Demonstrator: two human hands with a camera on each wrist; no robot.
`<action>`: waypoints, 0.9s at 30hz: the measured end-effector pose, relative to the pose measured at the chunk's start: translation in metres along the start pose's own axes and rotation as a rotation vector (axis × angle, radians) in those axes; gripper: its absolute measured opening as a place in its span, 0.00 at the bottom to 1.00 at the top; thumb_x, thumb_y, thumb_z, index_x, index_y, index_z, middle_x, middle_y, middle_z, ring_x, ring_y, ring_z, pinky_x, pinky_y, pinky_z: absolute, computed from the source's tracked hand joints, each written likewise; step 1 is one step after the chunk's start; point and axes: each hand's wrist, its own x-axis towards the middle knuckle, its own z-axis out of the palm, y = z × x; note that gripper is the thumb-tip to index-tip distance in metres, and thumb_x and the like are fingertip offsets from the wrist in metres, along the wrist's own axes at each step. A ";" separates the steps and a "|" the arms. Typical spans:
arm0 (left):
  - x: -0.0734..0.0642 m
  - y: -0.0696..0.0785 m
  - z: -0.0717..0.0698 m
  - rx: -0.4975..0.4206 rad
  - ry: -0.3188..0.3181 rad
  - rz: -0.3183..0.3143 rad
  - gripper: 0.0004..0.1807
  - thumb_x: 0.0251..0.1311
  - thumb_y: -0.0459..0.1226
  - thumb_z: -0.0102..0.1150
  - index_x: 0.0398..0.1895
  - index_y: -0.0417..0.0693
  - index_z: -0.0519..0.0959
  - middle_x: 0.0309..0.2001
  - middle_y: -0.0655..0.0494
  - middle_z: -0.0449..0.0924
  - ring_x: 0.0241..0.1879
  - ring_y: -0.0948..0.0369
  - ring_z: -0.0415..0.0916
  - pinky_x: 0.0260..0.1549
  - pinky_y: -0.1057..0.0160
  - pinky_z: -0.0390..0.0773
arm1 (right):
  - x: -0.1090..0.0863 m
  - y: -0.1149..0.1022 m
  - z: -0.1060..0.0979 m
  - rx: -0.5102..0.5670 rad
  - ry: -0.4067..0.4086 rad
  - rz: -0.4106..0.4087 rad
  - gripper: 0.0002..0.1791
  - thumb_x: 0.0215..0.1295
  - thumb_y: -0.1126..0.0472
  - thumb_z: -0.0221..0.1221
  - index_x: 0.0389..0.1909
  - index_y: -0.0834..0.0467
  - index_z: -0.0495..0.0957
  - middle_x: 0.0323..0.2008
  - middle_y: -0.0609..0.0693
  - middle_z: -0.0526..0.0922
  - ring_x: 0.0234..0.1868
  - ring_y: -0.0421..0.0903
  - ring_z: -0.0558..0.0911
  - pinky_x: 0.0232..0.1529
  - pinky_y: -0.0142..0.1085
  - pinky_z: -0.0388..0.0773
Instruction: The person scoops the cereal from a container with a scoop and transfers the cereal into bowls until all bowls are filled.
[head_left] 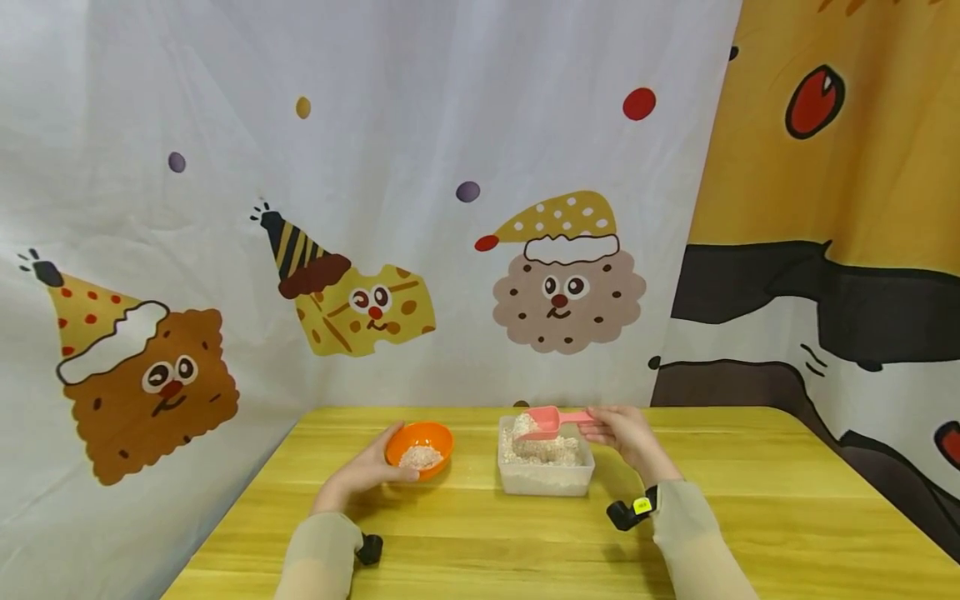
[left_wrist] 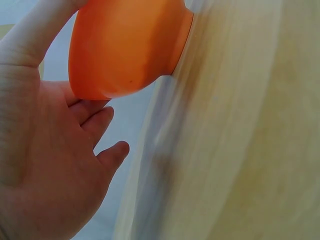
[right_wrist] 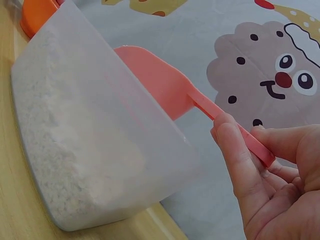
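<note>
My left hand (head_left: 366, 468) holds an orange bowl (head_left: 438, 435) by its left side, thumb in front and fingers behind. Some pale flakes (head_left: 421, 457) that look like oats lie in the bowl. In the left wrist view the bowl (left_wrist: 125, 45) stands on its foot on the table. To the right, a translucent plastic container (head_left: 545, 482) holds a heap of similar flakes. Above it, my right hand (head_left: 624, 431) pinches the handle of a pink scoop (head_left: 548, 422) loaded with flakes. In the right wrist view the container wall partly hides the scoop (right_wrist: 160, 85).
Bowl and container stand apart on a yellow wood-grain table (head_left: 480, 542). Behind the table hangs a white curtain (head_left: 420, 75) printed with cartoon biscuits and cheese. A yellow and black printed cloth (head_left: 885, 200) hangs at the right. Each wrist wears a small black camera (head_left: 624, 514).
</note>
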 end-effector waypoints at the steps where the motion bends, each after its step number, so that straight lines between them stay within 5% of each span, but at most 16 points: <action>1: 0.000 0.000 0.000 -0.003 -0.001 0.001 0.59 0.47 0.43 0.76 0.76 0.40 0.47 0.74 0.33 0.45 0.71 0.38 0.47 0.65 0.38 0.51 | 0.000 0.000 0.000 0.000 0.000 -0.001 0.22 0.74 0.65 0.50 0.58 0.81 0.64 0.29 0.55 0.86 0.31 0.43 0.86 0.37 0.33 0.82; 27: -0.002 0.001 -0.001 -0.009 0.016 -0.022 0.58 0.46 0.42 0.76 0.76 0.42 0.49 0.73 0.34 0.48 0.70 0.38 0.49 0.64 0.37 0.52 | -0.004 -0.020 -0.007 0.027 0.020 -0.013 0.22 0.74 0.65 0.51 0.57 0.81 0.65 0.27 0.52 0.85 0.29 0.41 0.85 0.34 0.31 0.82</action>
